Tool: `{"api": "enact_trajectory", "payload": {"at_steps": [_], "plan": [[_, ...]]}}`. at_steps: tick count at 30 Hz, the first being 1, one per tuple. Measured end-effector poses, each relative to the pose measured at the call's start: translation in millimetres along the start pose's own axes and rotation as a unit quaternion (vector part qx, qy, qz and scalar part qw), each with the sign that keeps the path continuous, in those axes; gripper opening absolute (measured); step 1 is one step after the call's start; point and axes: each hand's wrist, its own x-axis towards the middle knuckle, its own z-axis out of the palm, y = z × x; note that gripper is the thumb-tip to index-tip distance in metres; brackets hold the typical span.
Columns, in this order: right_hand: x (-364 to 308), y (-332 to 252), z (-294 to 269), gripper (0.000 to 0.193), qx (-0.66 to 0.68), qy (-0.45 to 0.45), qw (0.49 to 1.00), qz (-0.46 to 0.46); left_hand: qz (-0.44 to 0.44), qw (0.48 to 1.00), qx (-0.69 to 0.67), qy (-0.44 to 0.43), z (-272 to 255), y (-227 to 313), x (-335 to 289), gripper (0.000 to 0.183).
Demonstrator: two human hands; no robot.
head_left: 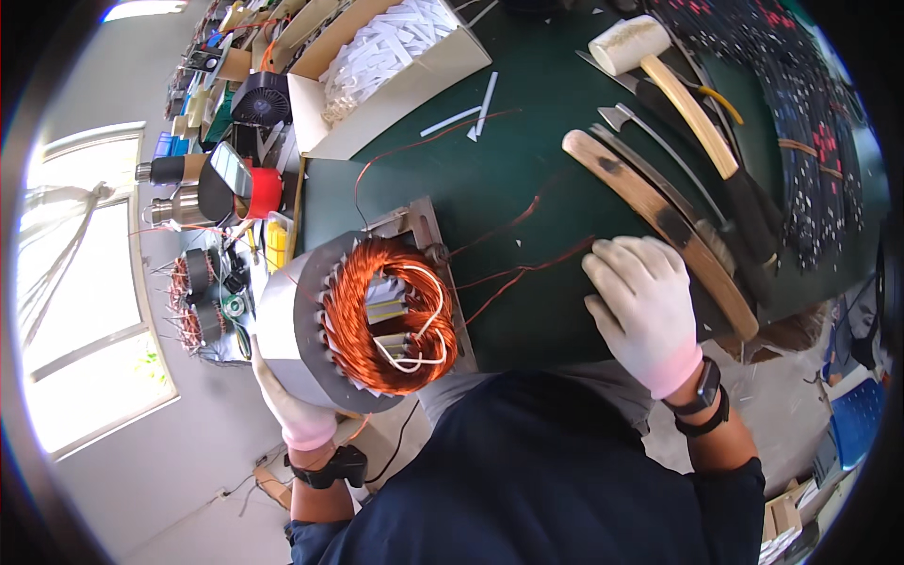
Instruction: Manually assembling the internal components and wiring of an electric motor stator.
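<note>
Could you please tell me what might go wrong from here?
The thin copper wires reaching across the green bench to near the right hand could snag or be pulled. The white leads looping over the copper winding might get bent. With the left hand at the grey housing's side, an uneven push could perhaps shift it.

a worker's gloved left hand (287,405) sits against the side of a copper-wound stator (350,306) on a green worktop (424,179); the gloved right hand (645,311) is near loose copper wires (523,270), a wooden bar (673,231) and a white-headed mallet (690,116).
</note>
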Motion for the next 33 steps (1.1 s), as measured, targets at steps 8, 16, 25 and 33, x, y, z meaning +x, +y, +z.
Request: {"api": "enact_trajectory", "payload": {"at_steps": [8, 16, 25, 33], "plan": [[2.5, -3.0, 2.4, 0.043, -0.004, -0.003, 1.000, 0.002, 0.135, 0.972, 0.190, 0.019, -37.8, -44.7, -9.2, 0.060], [8.2, -2.9, -5.0, 0.038, 0.007, 0.011, 1.000, -0.012, 0.245, 0.895, 0.367, 0.067, -31.9, -47.0, -14.6, 0.063], [-0.6, -12.8, -10.2, 0.033, 0.007, 0.051, 0.998, -0.033, 0.114, 0.991, -0.064, 0.008, 9.1, -23.0, -5.0, 0.045], [76.9, -50.7, -96.0, 0.024, 0.110, 0.080, 0.991, -0.006, 0.308, 0.898, 0.301, 0.090, -45.2, -117.0, 26.8, 0.004]]}}
